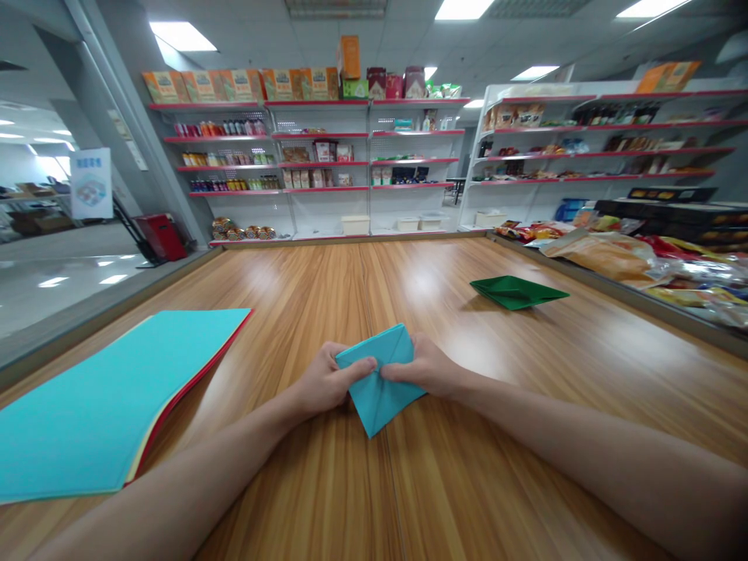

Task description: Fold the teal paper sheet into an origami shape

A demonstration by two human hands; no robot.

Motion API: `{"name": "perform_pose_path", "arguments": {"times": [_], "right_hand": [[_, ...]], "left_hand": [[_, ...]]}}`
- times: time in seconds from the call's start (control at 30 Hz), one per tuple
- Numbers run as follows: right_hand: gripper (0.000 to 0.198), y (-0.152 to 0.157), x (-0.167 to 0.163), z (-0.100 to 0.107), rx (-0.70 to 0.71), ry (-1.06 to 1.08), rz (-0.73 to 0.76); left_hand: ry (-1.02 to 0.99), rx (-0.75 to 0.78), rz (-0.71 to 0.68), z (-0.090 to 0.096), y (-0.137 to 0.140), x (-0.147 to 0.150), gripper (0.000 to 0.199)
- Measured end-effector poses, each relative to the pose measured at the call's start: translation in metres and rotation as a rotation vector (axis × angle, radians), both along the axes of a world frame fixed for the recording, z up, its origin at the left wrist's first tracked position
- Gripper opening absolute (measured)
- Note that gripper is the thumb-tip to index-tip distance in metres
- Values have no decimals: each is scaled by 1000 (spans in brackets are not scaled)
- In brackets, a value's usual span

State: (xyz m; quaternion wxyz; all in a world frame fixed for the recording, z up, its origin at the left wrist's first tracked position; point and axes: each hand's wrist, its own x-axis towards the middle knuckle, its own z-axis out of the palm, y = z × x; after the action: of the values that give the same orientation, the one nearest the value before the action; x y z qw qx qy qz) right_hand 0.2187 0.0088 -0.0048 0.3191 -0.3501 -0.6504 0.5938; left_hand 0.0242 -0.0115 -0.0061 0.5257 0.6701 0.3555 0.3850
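Between my two hands is a folded sheet of light blue paper, tilted, with crease lines meeting near its middle. My left hand grips its left edge, thumb lying on the front face and the fingers hidden behind. On the opposite side my right hand pinches the paper the same way, its thumb tip close to the left thumb. Farther off to the right, a folded dark green paper shape rests on the wooden table.
A stack of coloured paper sheets, light blue on top with red and cream edges below, lies at the left. Packaged snacks are heaped past the table's right edge. Stocked store shelves stand behind. A red hand truck is at far left.
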Motion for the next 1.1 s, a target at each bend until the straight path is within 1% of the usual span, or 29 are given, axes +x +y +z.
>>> {"name": "perform_pose_path", "arguments": {"times": [0.07, 0.2, 0.37, 0.5, 0.67, 0.77, 0.87, 1.0, 1.1], "right_hand": [[23, 0, 0, 0, -11, 12, 15], [22, 0, -2, 1, 15, 21, -11], [25, -1, -3, -1, -38, 72, 19], [23, 0, -2, -2, -16, 67, 14], [24, 0, -2, -1, -62, 74, 6], [22, -1, -3, 1, -52, 67, 7], [22, -2, -3, 2, -46, 63, -2], [27, -1, -2, -1, -98, 83, 3], [25, -1, -2, -1, -94, 73, -2]], "left_hand": [[9, -14, 2, 0, 1, 0, 50], [8, -28, 5, 0, 3, -2, 50], [-7, -38, -5, -4, 6, -4, 50], [5, -34, 5, -6, 7, -5, 50], [-19, -40, -2, -5, 7, -5, 49], [-25, -35, -7, -4, 7, -5, 49], [-26, -29, 6, -4, 8, -5, 49], [-44, -41, 28, -5, 9, -6, 48], [-58, -41, 45, -6, 9, -5, 48]]}}
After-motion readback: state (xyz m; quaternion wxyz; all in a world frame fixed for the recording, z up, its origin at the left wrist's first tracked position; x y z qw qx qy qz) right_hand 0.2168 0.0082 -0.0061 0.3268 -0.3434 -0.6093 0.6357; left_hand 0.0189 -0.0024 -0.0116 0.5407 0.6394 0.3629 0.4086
